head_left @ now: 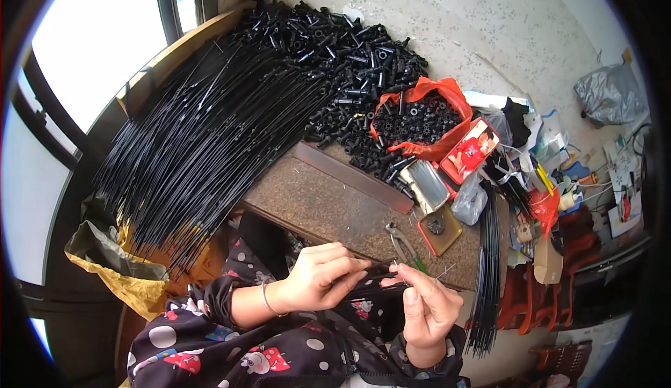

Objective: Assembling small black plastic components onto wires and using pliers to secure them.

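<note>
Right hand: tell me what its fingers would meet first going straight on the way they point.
The right hand points up and away; its fingers would probably meet the pliers on the worktable first, though depth is unclear.

Black rods (210, 129), black tubes (349, 46), an orange bag (437, 91), a yellow sack (129, 283), a spotted dark sleeve (210, 318).

Both hands are meeting at the lap, left hand (323, 274) and right hand (426, 305) pinching fingertips together.
</note>
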`<state>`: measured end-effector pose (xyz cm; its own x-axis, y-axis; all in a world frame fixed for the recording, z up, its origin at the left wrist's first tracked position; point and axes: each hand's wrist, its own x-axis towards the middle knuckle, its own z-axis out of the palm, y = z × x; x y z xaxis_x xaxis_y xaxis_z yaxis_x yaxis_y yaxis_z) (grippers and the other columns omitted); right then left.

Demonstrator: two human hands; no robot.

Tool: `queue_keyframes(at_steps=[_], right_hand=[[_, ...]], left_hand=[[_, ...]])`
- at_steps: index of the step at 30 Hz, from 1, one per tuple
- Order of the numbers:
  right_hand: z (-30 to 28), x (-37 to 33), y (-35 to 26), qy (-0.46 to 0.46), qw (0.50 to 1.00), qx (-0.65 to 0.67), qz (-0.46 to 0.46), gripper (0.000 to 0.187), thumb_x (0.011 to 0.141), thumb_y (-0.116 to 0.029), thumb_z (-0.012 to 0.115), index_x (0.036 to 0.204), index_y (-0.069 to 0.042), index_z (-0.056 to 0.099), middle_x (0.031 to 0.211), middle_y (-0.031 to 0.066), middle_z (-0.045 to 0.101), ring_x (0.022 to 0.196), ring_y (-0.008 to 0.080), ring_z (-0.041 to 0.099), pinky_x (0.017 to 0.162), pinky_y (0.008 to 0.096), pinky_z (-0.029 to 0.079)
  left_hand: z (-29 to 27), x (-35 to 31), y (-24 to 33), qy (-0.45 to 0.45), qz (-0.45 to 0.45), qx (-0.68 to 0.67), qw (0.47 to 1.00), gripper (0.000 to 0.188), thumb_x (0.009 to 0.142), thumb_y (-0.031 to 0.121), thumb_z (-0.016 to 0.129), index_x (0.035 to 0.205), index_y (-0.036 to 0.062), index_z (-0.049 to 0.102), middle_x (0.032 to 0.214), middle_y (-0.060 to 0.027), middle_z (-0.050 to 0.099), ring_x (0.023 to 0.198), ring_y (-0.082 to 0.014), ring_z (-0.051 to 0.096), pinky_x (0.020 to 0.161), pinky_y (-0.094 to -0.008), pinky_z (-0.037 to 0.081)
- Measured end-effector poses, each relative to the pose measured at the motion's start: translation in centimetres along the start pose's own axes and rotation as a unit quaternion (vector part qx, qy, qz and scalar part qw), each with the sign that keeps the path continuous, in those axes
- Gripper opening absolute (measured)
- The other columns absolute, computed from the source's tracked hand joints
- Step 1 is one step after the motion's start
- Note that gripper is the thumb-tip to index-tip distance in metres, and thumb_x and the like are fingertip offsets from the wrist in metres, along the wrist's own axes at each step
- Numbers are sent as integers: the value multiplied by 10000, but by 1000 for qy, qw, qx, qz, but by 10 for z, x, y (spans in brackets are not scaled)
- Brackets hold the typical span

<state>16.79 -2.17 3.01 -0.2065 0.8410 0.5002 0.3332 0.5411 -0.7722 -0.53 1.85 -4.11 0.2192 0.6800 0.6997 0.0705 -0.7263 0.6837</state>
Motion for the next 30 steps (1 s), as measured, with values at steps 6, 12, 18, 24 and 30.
queue_keyframes(at_steps=[6,12,18,24,30], right_hand=[[0,1,-4,-13,1000,-10,22,253,790,71,543,1034,70,609,991,199,646,738,226,657,617,249,516],[20,17,-10,90,972,178,127,238,803,65,568,1038,64,607,992,190,644,797,202,643,677,235,504],[28,7,24,169,878,418,159,265,814,41,609,1075,46,569,968,157,639,819,157,609,738,211,477],[30,4,20,107,913,343,193,258,805,41,625,1053,37,553,915,125,630,768,131,589,724,200,470],[19,-4,32,48,898,409,156,178,817,32,617,987,41,569,881,102,626,752,119,579,712,195,468]], left_hand=[[1,-3,4,9,19,43,999,192,702,-64,615,889,-27,633,664,-54,554,488,-164,444,448,-232,359],[10,-13,12,25,66,160,985,240,750,-12,605,990,-20,618,746,-68,553,556,-174,463,526,-232,397],[0,15,20,-12,-35,-4,999,242,817,18,583,1055,3,621,868,-73,542,688,-152,477,660,-220,405],[9,32,23,67,-250,-385,886,155,803,42,623,951,7,654,851,-73,526,824,-163,470,761,-246,374],[5,32,21,-7,-167,-362,917,72,799,44,643,861,10,655,808,-54,510,788,-159,467,726,-238,377]])
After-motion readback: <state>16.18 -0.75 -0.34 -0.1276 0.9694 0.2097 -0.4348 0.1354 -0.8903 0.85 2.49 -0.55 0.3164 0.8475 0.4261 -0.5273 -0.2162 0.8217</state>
